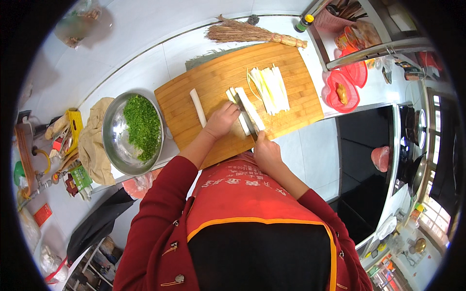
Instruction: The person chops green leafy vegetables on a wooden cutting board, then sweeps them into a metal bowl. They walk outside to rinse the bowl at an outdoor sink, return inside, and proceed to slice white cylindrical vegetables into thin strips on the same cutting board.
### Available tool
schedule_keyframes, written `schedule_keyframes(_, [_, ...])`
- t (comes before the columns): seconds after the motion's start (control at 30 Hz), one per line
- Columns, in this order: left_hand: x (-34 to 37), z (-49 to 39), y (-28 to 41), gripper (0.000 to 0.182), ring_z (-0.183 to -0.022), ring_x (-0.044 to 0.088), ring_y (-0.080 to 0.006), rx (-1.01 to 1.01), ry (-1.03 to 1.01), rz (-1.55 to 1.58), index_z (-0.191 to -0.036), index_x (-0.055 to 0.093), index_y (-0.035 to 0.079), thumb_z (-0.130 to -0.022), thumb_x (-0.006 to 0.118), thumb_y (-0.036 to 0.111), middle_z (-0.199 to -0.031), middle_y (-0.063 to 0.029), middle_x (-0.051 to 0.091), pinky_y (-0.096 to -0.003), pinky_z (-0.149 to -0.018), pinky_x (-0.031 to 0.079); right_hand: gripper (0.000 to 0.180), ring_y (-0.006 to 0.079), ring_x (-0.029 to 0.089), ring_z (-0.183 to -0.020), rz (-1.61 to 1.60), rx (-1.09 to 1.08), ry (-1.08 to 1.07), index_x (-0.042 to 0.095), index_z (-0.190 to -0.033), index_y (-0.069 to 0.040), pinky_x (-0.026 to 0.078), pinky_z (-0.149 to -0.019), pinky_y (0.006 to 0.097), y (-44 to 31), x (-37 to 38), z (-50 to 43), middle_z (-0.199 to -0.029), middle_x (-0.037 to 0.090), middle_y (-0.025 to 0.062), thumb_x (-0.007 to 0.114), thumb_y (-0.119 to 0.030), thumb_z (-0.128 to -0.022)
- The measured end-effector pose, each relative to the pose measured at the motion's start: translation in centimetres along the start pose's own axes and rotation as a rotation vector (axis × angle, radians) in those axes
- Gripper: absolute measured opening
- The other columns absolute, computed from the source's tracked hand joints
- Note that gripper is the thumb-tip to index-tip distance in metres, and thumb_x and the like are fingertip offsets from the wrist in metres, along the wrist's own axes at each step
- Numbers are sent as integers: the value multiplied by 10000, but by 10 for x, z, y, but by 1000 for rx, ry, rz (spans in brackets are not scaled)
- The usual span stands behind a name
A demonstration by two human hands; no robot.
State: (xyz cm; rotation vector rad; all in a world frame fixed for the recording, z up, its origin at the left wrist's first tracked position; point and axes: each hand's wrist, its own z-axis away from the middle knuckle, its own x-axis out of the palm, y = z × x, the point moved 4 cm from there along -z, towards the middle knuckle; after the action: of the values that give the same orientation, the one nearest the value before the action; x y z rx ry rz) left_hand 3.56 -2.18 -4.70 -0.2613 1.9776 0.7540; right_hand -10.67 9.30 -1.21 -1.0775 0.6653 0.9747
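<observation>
On a wooden cutting board [291, 83], my right hand [267, 151] grips a knife [246, 115] by its handle. The blade stands between two lengths of white scallion stalk, one on its right [250, 109] and one on its left [244, 123]. My left hand [224, 118] rests its fingertips on the left length, close beside the blade. A bundle of split white stalks [271, 90] lies farther right on the board. To the left of my left hand is a single whole white stalk [197, 105], its lower end partly hidden by that hand.
A steel bowl [114, 145] with chopped greens [142, 127] stands left of the board, beside a tan cloth [95, 145]. Behind the board lie a straw brush [251, 33] and a yellow-capped bottle [304, 23]. A red heart-shaped basket [333, 96] holding ginger sits at right, near a metal rack [375, 54].
</observation>
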Motion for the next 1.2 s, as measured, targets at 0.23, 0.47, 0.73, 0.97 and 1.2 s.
schedule_keyframes(0.23, [-1,0,1,180,-1017,605,-242,15,-4,13,-938,651,14,-774,578,29,-997,-78,600,-316,-769,550,230,443,647,-666,-84,-3,124,471,-1018,80,516,-642,521,4,-7,-31,-704,647,262,531,-54,-840])
schedule_keyframes(0.47, [-1,1,-2,174,-1003,609,-239,37,23,13,-933,647,20,-773,579,30,-999,-76,602,-313,-770,550,189,470,622,-677,-70,-37,62,439,-997,30,494,-653,542,-1,-32,-34,-692,627,276,537,-101,-901])
schedule_keyframes(0.73, [-1,2,-2,164,-1000,612,-221,28,40,-6,-928,655,26,-780,587,37,-1009,-60,616,-300,-756,564,165,450,658,-717,27,-32,-29,471,-989,50,520,-676,529,-21,-51,-36,-725,648,288,504,-71,-883])
schedule_keyframes(0.97, [-2,2,-2,152,-987,613,-222,25,29,15,-914,656,27,-777,590,41,-1000,-52,622,-302,-744,566,228,429,681,-822,77,23,-120,482,-1043,78,542,-738,485,-35,-45,-48,-828,674,288,506,-6,-832])
schedule_keyframes(1.2, [-1,4,-3,156,-971,618,-227,13,44,-22,-913,659,28,-773,594,49,-989,-60,625,-308,-721,567,230,433,682,-796,74,27,-128,485,-1046,85,541,-719,490,-24,-37,-28,-808,672,287,502,-13,-838])
